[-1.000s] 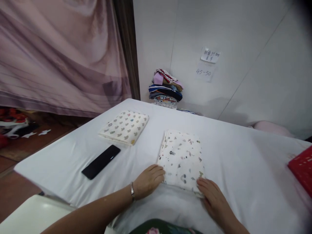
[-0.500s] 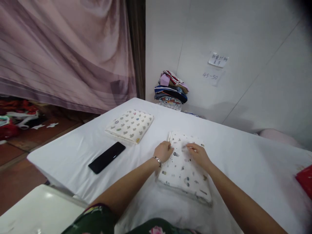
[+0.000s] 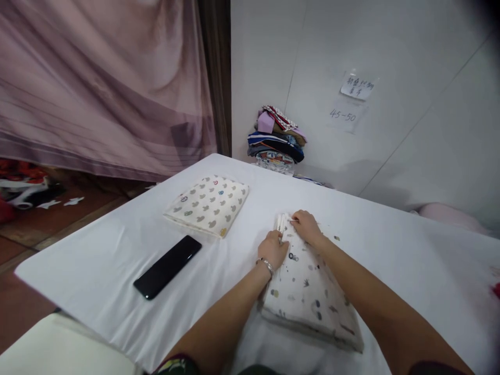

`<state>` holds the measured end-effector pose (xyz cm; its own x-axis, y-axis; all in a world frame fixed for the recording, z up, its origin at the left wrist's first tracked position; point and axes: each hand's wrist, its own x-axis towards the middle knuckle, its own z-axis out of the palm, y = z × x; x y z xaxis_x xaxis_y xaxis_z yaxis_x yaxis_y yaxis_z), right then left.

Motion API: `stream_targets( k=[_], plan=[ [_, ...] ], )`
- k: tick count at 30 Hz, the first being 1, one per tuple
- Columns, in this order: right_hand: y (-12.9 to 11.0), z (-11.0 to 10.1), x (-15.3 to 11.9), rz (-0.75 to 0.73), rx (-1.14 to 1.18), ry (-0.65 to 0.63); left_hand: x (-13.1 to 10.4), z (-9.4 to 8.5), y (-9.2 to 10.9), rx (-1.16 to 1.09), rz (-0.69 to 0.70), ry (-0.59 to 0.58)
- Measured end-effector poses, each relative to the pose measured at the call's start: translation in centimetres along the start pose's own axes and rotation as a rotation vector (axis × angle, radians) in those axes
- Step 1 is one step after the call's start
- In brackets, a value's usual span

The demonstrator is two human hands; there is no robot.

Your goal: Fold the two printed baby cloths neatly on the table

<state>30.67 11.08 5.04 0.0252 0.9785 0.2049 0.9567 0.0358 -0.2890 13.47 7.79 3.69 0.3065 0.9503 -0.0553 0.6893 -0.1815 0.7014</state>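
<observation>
A folded white cloth (image 3: 312,291) with small grey and green prints lies on the white-covered table in front of me. My left hand (image 3: 272,249), with a bracelet at the wrist, grips its left edge near the far corner. At the far edge, my right hand (image 3: 305,225) pinches the layered corner of the same cloth. Another folded cloth (image 3: 209,204), cream with grey mushroom-like prints, lies further left. Nearer me than that one is a black phone (image 3: 167,266), lying flat.
The white table (image 3: 94,250) reaches toward a grey wall with paper notes (image 3: 356,87). A stack of folded fabrics (image 3: 276,136) stands beyond its far edge. A pink curtain (image 3: 117,78) hangs at left. A pale surface (image 3: 66,349) is at the lower left.
My right hand has moved from above the cloth's middle to its far edge and now pinches it. My left hand keeps to the left edge. The camera view has shifted slightly.
</observation>
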Motion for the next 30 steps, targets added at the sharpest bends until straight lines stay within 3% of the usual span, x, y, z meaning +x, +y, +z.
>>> stream_targets(
  k=[5, 12, 18, 26, 30],
  plan=[
    [0.3, 1.0, 1.0, 0.141, 0.127, 0.035, 0.0, 0.1, -0.7, -0.091, 0.006, 0.004],
    [0.2, 1.6, 1.2, 0.119, 0.135, -0.054, 0.2, 0.0, -0.4, -0.011, 0.061, -0.009],
    [0.7, 1.7, 0.9, 0.218, 0.351, -0.04, 0.3, 0.2, -0.3, -0.001, -0.021, 0.002],
    [1.4, 2.0, 0.7, 0.147, 0.723, 0.063, 0.2, -0.2, 0.2, 0.085, -0.011, -0.031],
    [1.1, 1.4, 0.9, 0.161, 0.709, 0.021, 0.1, -0.3, 0.3, 0.12, 0.023, -0.034]
  ],
)
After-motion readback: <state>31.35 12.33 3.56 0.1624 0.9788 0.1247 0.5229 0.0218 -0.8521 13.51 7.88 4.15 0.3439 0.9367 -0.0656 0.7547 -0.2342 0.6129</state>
